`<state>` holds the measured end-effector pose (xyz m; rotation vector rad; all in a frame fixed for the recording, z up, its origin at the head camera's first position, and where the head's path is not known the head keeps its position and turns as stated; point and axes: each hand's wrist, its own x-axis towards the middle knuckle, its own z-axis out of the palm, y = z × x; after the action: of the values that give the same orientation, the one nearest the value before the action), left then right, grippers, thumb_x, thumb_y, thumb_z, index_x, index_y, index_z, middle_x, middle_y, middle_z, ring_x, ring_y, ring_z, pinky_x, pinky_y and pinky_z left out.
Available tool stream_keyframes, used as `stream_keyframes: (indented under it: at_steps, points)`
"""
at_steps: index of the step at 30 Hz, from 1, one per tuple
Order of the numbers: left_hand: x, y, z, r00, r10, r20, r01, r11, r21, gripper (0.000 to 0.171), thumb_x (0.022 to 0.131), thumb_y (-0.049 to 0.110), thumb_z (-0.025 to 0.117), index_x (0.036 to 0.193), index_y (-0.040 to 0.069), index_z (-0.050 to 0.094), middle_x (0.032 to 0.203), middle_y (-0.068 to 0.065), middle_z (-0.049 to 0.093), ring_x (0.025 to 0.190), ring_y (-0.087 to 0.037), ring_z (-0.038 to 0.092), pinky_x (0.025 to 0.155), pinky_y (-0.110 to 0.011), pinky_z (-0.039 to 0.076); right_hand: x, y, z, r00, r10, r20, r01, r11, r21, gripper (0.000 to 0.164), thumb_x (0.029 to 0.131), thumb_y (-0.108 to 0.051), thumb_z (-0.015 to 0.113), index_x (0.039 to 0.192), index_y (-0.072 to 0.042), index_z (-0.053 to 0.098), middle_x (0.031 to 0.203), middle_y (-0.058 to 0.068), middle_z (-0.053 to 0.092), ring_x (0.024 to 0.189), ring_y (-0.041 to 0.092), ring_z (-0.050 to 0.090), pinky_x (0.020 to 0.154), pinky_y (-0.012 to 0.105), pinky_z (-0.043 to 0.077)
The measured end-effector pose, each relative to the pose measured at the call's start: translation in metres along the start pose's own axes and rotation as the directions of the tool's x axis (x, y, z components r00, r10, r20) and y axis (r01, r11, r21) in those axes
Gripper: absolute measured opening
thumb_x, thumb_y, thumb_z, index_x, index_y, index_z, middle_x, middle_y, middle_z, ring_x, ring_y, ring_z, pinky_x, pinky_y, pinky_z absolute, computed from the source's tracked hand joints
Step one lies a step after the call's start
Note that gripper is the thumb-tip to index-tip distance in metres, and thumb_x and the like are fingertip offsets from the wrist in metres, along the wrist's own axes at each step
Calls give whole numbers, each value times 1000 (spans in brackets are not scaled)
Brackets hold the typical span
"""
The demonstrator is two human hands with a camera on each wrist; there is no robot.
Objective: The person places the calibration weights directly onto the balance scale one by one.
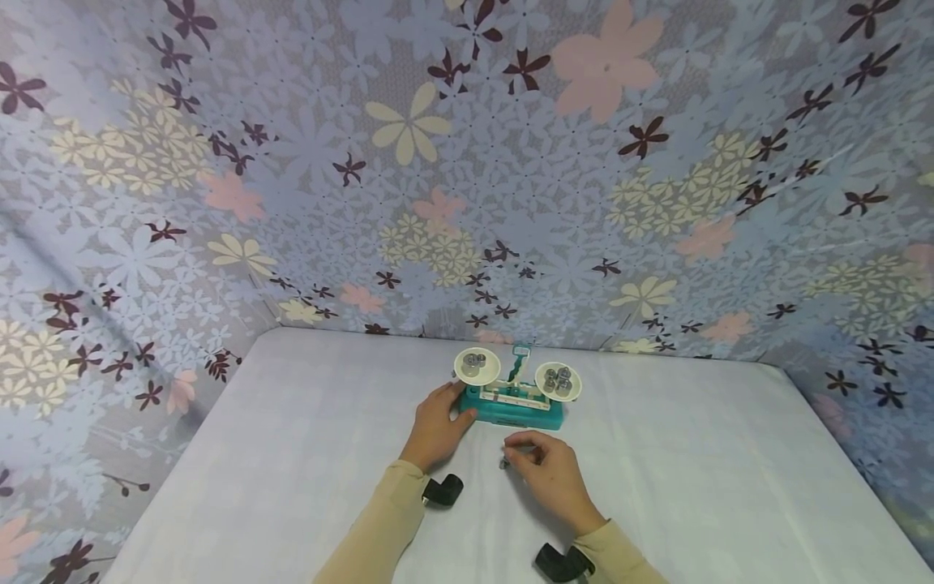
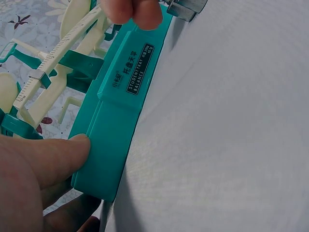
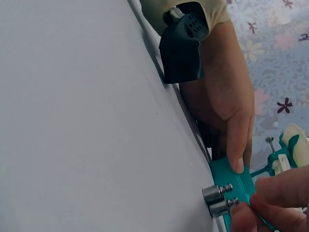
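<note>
A teal tray balance (image 1: 514, 410) stands near the far edge. My left hand (image 1: 435, 430) grips the left end of its base, with the thumb (image 2: 72, 154) on top and the fingers behind. Several metal weights (image 1: 473, 362) sit on the left cream pan and several more weights (image 1: 558, 379) on the right one. In front of the base stand two silver knobbed weights (image 3: 216, 200), side by side. My right hand (image 1: 547, 470) is over them, with thumb and fingertips curled close together right at one knob. I cannot tell whether they pinch it.
White cloth (image 1: 693, 454) covers the table. Flowered fabric (image 1: 452, 186) rises behind it and at both sides. Each wrist carries a black camera mount (image 1: 443, 490). The beam with its scale (image 2: 53, 58) runs along the balance between the two pans.
</note>
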<state>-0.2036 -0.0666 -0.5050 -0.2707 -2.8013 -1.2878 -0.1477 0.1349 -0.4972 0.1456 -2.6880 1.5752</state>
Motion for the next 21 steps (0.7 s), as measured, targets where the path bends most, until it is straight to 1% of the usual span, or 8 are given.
stream_keyframes:
  at_steps: [4,9,12,18,21]
  points:
    - [0,0,-1,1000,-9,7,9,1000,3,55,98,22,66,146,2,50,146,-22,51,140,-40,42,115,-57,33,1,1,-1,1000,16,22,-16,1000,8,11,88,-7,75,99,-11,78,90,-3,73,58,10,50,50,21,41]
    - [-1,0,-2,1000,-11,6,11,1000,-3,55,98,22,65,146,1,50,146,-23,50,140,-41,41,115,-58,32,2,1,-1,997,30,67,-29,1000,-6,15,86,-4,75,97,-13,78,88,-4,73,61,11,51,54,22,41]
    - [-1,0,-2,1000,-11,2,11,1000,-4,54,98,22,65,146,1,50,146,-23,50,140,-40,41,116,-58,32,3,1,-2,996,23,90,-21,1000,-21,15,85,-4,75,97,-14,78,86,-5,71,62,11,52,56,22,42]
    - [0,-1,-1,1000,0,1,0,1000,-10,55,98,22,65,147,1,50,146,-23,51,140,-41,41,115,-58,32,5,5,-4,994,0,112,4,999,-39,14,85,-7,76,96,-15,78,86,-6,72,64,10,53,58,23,43]
    - [0,0,0,1000,13,3,-13,1000,-15,55,98,22,65,147,1,50,145,-24,51,139,-41,42,115,-58,33,6,8,-5,993,9,119,-4,999,-39,15,84,-7,77,95,-16,78,86,-6,72,64,10,54,58,23,43]
